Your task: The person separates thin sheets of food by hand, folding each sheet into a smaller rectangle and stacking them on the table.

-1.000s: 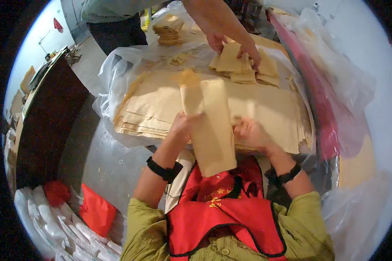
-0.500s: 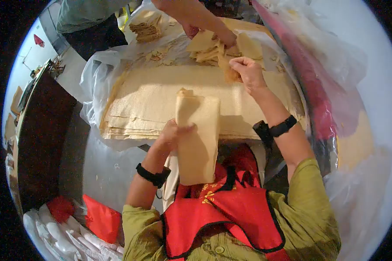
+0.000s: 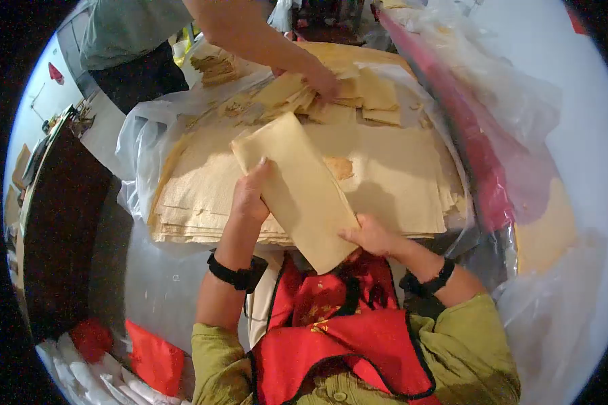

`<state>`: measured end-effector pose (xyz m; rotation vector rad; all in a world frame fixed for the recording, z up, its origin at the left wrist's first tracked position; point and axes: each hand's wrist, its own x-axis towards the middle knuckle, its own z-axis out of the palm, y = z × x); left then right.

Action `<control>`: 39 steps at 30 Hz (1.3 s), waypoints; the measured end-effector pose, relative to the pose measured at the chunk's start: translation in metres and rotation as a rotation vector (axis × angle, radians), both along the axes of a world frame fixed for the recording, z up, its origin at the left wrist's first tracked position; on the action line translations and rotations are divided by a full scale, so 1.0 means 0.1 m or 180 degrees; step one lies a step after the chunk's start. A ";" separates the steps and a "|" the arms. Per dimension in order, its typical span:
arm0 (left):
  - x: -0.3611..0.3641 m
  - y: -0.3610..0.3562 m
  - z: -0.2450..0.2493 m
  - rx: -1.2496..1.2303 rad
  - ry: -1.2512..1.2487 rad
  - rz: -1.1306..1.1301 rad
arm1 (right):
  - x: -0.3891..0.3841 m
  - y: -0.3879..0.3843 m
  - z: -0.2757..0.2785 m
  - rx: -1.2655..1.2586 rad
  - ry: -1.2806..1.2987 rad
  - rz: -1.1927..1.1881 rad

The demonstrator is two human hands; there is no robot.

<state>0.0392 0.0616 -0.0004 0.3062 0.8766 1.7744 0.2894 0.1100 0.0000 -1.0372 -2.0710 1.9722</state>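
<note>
My left hand (image 3: 251, 192) grips the left edge of a folded tan sheet bundle (image 3: 298, 189), thumb on top. At its lower right edge, my right hand (image 3: 368, 235) pinches the same bundle, which tilts with its upper end to the left. Beneath lies a wide stack of large tan sheets (image 3: 412, 182). A small orange-brown scrap (image 3: 340, 167) rests on the stack, just right of the bundle.
Across the stack, a co-worker's hand (image 3: 323, 84) touches loose folded pieces (image 3: 378, 91). Another small pile (image 3: 215, 66) sits at the far left. Clear plastic (image 3: 142, 142) lines the stack's left side; pink plastic (image 3: 483, 169) runs along the right.
My right hand has come down from the far pieces onto the bundle, leaving the brown scrap on the stack. The bundle has moved up and tilted. The co-worker's arm has shifted left.
</note>
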 end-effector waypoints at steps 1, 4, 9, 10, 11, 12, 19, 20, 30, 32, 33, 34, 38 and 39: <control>0.04 0.05 0.07 0.0065 0.0079 -0.0013 | 0.06 -0.06 0.03 -0.0165 0.0109 -0.0157; 0.21 0.16 0.42 0.0281 0.0290 -0.0110 | 0.23 0.03 -0.08 -0.0011 0.0579 -0.0577; 0.24 0.13 0.56 0.0383 0.0625 -0.0343 | 0.32 0.79 0.31 0.0972 0.0345 -0.1214; 0.21 0.06 0.51 0.0299 0.0795 -0.0286 | 0.28 1.08 0.36 0.1427 0.0098 -0.1191; 0.17 -0.01 0.42 0.0181 0.1014 -0.0285 | 0.28 1.45 0.38 0.1681 0.0495 -0.0936; 0.14 -0.10 0.28 0.0016 0.1218 -0.0263 | 0.24 1.84 0.35 0.1442 0.0786 -0.0975; -0.27 -1.09 -0.29 -0.0714 0.0670 0.1100 | -0.20 1.80 0.21 -0.0050 0.0851 -0.1526; -0.34 -1.19 -0.32 -0.0545 0.0576 0.1373 | -0.19 1.59 0.14 0.0106 0.0839 -0.1498; -0.93 -1.09 -0.27 -0.0807 -0.0078 0.2000 | -0.36 0.57 -0.37 0.1607 0.0673 -0.0804; -1.14 -1.00 -0.29 -0.0989 -0.0214 0.1779 | -0.35 0.64 -0.51 0.1897 0.0828 -0.0720; -1.30 -0.98 -0.37 -0.1074 -0.0290 0.1553 | -0.35 0.63 -0.52 0.2085 0.0731 -0.0716; -1.47 -0.94 -0.45 -0.1153 -0.0361 0.1321 | -0.35 0.62 -0.50 0.2277 0.0633 -0.0719; -1.94 -0.70 -0.83 -0.1394 0.1259 0.1045 | -0.37 0.62 -0.53 0.2649 0.0502 -0.0702; -1.84 -0.72 -0.77 -0.1288 0.2019 0.1215 | -0.38 0.57 -0.46 0.2809 0.0413 -0.0712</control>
